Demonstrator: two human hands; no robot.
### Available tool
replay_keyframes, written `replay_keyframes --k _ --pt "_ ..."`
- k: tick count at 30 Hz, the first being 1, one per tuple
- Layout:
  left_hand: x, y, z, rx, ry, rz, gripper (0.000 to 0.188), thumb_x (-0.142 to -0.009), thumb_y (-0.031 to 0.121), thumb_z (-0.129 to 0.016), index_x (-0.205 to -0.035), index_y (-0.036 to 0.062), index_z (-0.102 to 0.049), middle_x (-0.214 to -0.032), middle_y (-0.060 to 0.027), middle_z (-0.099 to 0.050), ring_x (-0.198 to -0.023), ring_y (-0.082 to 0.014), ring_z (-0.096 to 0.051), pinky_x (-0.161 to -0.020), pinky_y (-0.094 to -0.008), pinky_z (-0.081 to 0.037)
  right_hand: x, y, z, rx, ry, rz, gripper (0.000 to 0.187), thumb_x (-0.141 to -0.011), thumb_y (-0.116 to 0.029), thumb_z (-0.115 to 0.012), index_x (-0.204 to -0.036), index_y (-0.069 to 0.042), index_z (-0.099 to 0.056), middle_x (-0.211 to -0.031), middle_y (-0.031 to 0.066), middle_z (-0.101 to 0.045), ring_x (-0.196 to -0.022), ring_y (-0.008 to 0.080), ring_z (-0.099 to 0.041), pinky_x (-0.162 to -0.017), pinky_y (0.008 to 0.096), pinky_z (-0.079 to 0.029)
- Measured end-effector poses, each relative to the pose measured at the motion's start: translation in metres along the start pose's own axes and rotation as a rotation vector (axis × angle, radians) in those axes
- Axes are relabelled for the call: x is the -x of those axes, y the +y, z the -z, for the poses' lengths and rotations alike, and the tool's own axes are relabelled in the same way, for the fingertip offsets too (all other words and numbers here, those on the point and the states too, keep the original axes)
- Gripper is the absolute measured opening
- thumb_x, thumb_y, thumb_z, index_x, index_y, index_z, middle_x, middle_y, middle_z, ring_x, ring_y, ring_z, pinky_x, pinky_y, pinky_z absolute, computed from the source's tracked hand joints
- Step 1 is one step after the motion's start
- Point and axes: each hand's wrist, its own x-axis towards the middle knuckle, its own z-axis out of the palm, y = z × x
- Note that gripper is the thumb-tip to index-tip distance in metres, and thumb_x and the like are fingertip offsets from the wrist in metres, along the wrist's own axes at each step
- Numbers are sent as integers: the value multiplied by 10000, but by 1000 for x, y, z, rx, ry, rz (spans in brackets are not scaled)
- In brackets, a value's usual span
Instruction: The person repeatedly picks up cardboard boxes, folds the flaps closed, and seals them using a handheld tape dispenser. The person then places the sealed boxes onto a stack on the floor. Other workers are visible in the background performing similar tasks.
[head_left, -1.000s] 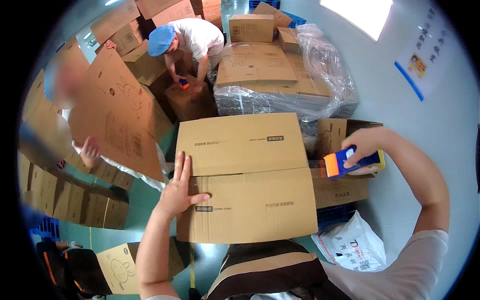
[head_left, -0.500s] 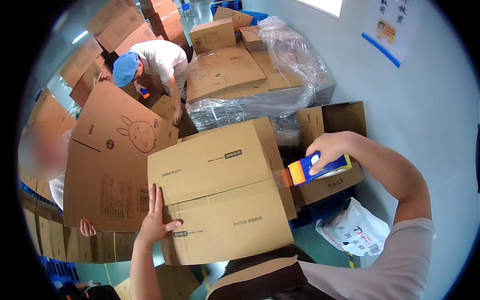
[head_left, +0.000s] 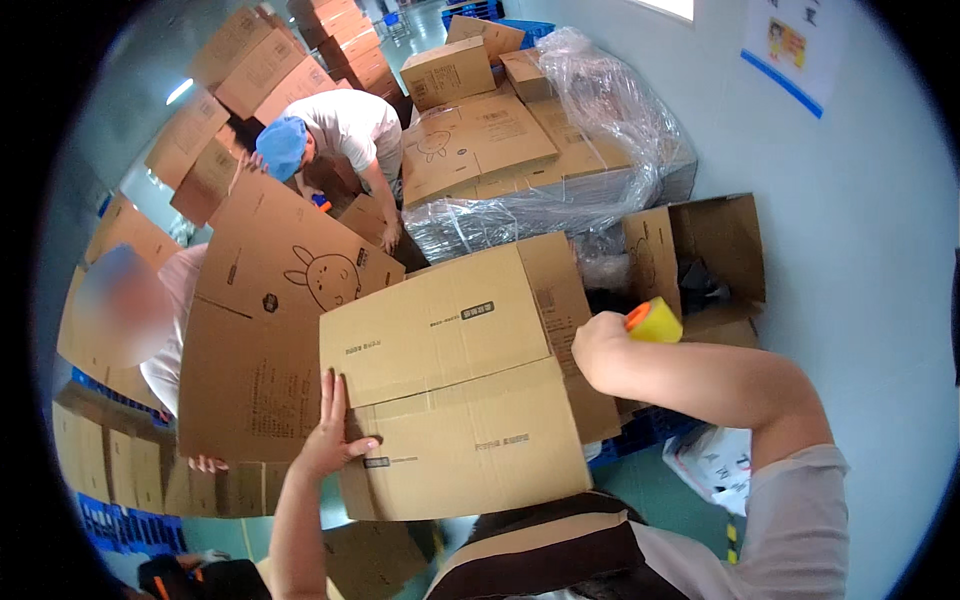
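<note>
Before me is a tilted cardboard box (head_left: 450, 385), its two flaps meeting along a seam. My left hand (head_left: 335, 440) lies on its left edge with fingers stretched and thumb out over the lower flap. Beyond the box's right side, my right hand (head_left: 603, 350) is closed around a tape dispenser, whose yellow tape roll (head_left: 657, 322) and orange part show past the fist. The rest of the dispenser is hidden by the hand.
At left, a co-worker (head_left: 175, 330) holds a large carton (head_left: 290, 330) with a rabbit drawing. Another person (head_left: 345, 125) bends behind it. Plastic-wrapped flat cartons (head_left: 520, 195) stand at the back. An open box (head_left: 715, 250) and a white bag (head_left: 710, 465) lie at right, by the wall.
My right hand has moved slightly left and down and turned over with the tape dispenser, close to the box's right side. My left hand stays on the box. The whole view has shifted a little.
</note>
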Motion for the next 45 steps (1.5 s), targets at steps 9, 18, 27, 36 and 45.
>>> replay_keyframes --k 9,18,27,36,45 --pt "0 13 -15 21 232 74 666 -884 400 -397 -1409 128 -91 -1458 -163 61 -1275 -363 -267 -884 -393 -433 -18 41 -61 -1229 585 -458 689 -797 -314 -569 -1375 -182 -219 -962 174 -615 -836 327 -607 -650 422 -487" --pt "2 -6 -36 171 420 347 793 -848 470 -474 -1399 71 -66 -1429 -203 -160 -1309 -305 -222 -1045 -363 -238 -65 -62 -24 -2447 1354 311 346 -949 -312 -360 -1106 -47 -518 -1024 47 -546 -970 155 -504 -855 299 -407" --pt "-4 -19 -57 1225 330 220 571 -768 443 -637 -1099 -18 -572 -1025 -108 -604 -945 -188 -553 -831 -311 -433 39 -65 -56 -2140 763 80 466 -904 -300 -459 -1198 62 -468 -1219 172 -483 -1089 284 -446 -928 363 -355" --pt "212 -9 -72 1201 660 407 710 -767 388 -670 -1253 -38 -375 -1198 -142 -506 -1110 -196 -471 -954 -322 -357 58 -126 7 -1245 778 346 519 -876 -300 -534 -1233 61 -426 -1263 208 -442 -1128 300 -430 -954 391 -333" --pt "486 -3 -99 872 1353 493 752 -816 256 -622 -1372 11 -178 -1314 -175 -384 -1229 -233 -360 -1014 -336 -279 64 -328 113 -1146 909 894 461 -720 -198 -666 -1101 17 -522 -1270 144 -343 -1153 261 -377 -950 351 -329"
